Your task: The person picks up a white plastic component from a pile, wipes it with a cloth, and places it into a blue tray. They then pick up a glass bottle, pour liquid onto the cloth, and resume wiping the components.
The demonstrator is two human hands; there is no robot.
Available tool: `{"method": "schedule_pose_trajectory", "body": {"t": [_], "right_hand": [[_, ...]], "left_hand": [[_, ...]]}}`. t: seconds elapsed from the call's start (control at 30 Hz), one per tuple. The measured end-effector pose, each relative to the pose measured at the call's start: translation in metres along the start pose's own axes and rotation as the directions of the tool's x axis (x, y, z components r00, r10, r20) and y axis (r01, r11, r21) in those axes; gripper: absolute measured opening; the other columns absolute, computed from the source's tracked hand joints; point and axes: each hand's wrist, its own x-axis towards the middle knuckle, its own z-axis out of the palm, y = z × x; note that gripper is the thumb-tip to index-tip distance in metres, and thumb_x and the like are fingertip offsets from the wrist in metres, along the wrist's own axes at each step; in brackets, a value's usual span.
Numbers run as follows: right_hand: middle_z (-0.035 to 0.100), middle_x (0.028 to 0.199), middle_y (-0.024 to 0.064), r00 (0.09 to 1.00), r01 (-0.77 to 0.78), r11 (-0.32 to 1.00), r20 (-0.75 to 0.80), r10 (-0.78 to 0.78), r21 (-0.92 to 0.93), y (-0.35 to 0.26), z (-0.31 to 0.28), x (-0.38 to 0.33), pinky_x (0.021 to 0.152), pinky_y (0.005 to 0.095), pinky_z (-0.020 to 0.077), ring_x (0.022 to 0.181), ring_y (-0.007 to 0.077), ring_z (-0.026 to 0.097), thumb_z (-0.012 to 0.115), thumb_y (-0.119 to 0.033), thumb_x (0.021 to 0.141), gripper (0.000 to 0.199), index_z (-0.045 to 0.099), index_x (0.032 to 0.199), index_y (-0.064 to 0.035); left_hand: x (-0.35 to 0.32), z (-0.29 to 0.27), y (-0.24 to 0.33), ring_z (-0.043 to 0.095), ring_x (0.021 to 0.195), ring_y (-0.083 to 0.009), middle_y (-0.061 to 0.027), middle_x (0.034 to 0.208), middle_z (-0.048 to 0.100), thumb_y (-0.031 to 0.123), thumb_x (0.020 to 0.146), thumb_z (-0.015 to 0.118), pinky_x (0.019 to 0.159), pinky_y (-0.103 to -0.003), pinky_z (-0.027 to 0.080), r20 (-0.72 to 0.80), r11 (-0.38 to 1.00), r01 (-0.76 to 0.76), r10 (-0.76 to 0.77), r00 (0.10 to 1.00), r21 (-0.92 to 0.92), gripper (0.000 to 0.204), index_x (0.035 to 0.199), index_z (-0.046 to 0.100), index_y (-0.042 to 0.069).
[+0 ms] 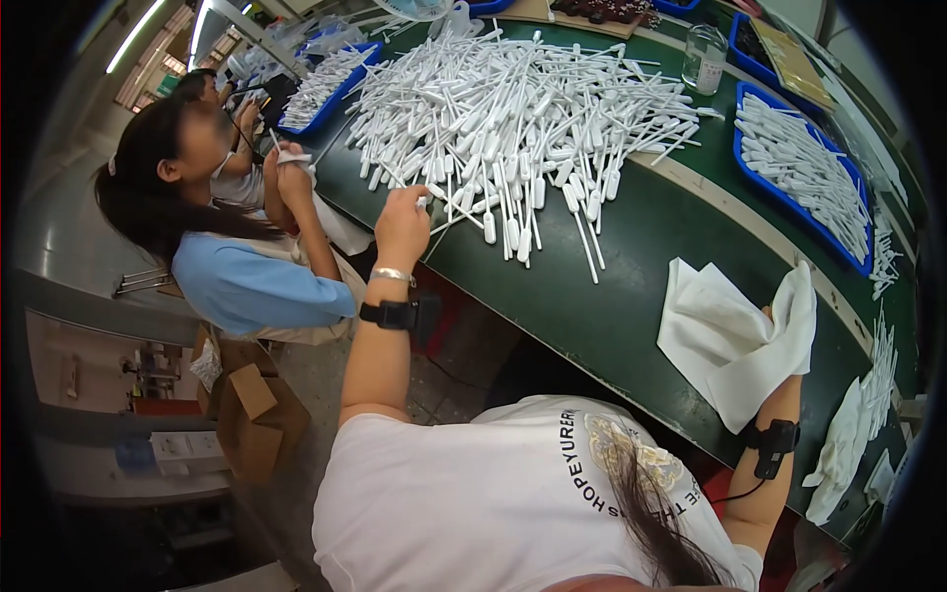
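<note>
A large heap of white plastic droppers (513,109) with bulb ends lies on the green table. At its near left edge, my left hand (400,225) has its fingers pinched together on a dropper, whose white end (422,201) shows at the fingertips. To the right, a white cloth (725,340) is bunched over my right hand (786,393) and spreads onto the table. That hand seems closed on the cloth from beneath; most of its fingers are hidden.
A blue tray (872,259) of droppers stands at the right, beside a glass bottle (704,59). More droppers (881,365) and another white cloth (838,449) lie at the far right. A co-worker (261,281) at the left handles something white near another blue tray (330,113).
</note>
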Motion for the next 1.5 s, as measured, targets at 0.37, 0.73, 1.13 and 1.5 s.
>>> {"method": "schedule_pose_trajectory", "body": {"t": [0.37,0.73,1.13,1.5], "right_hand": [[0.044,0.069,-0.0003,0.995,-0.057,0.998,0.086,0.058,-0.012,0.008,-0.014,0.013,0.05,0.0189,0.0377,0.056,0.0108,0.045,0.055,-0.039,0.081,0.037,0.051,0.102,-0.009],[0.047,0.073,0.0019,0.984,-0.119,0.992,0.135,0.112,0.051,0.022,-0.023,0.019,0.054,0.0227,0.0428,0.062,0.0114,0.049,0.056,-0.038,0.08,0.038,0.05,0.102,-0.008],[0.043,0.059,-0.0022,0.988,0.136,0.991,0.067,-0.136,0.018,-0.002,-0.006,0.009,0.041,0.024,0.0327,0.046,0.0088,0.039,0.042,-0.032,0.089,0.026,0.05,0.08,-0.009],[0.049,0.062,0.0018,0.663,0.569,0.45,0.06,-0.746,-0.688,0.04,-0.028,0.044,0.052,0.0278,0.0404,0.057,0.0141,0.049,0.039,-0.029,0.09,0.032,0.053,0.075,-0.0037]], "left_hand": [[0.044,0.01,-0.013,0.054,0.082,-0.0255,-0.0042,0.09,0.054,0.007,0.072,0.055,0.069,-0.035,0.045,0.362,0.951,-0.298,0.248,0.899,0.089,0.015,0.084,0.061,0.015],[0.034,-0.044,-0.004,0.054,0.077,-0.0238,-0.0025,0.083,0.057,0.012,0.071,0.059,0.064,-0.035,0.045,0.277,0.808,-0.583,0.543,0.793,0.084,0.009,0.08,0.059,0.012],[-0.048,-0.007,0.124,0.053,0.055,-0.0102,-0.0132,0.079,0.06,0.019,0.085,0.052,0.047,-0.018,0.039,0.586,-0.102,0.748,0.557,0.588,-0.655,0.018,0.093,0.053,0.002],[-0.042,0.031,0.3,0.056,0.056,-0.0111,-0.0117,0.084,0.06,0.017,0.086,0.05,0.047,-0.021,0.045,0.645,0.16,0.808,0.697,0.314,-0.566,0.017,0.094,0.053,0.002]]}}
